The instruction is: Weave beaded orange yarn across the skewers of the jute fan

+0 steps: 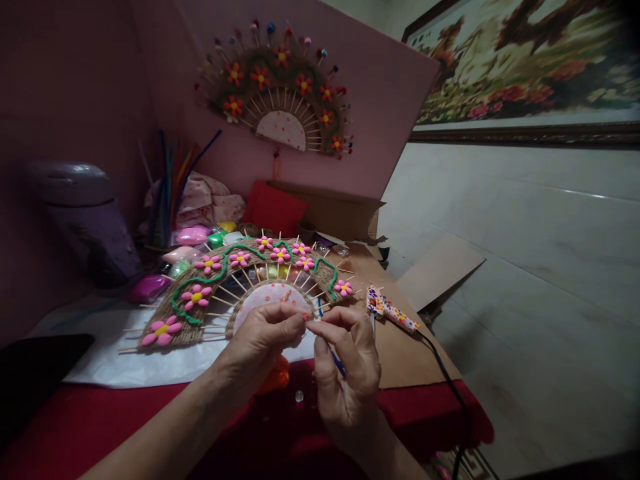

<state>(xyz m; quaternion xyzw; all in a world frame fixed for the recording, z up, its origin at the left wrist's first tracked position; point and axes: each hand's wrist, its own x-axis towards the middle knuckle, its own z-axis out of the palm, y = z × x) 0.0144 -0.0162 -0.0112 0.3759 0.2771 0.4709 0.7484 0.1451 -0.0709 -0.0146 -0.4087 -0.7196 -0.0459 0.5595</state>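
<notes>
My left hand (275, 327) is closed in a pinch, with a small red piece (306, 317) showing at its fingertips; its exact kind is too small to tell. Close beside it, my right hand (350, 360) is closed around a thin blue stick (338, 363), mostly hidden by the fingers. The fingertips of both hands meet or nearly meet. Just behind them lies a fan-shaped craft (180, 290) of twine and thin sticks, with pink clay flowers (196, 297), a green wavy cord (227, 252) and a pale spotted half-circle (255, 300).
A flower-patterned glue gun (393, 312) lies on cardboard (410, 363) to the right, its black cord running off the table edge. Bags of coloured clay (193, 235), pipe cleaners (175, 180) and a purple flask (87, 220) stand behind. A similar fan (280, 127) hangs above.
</notes>
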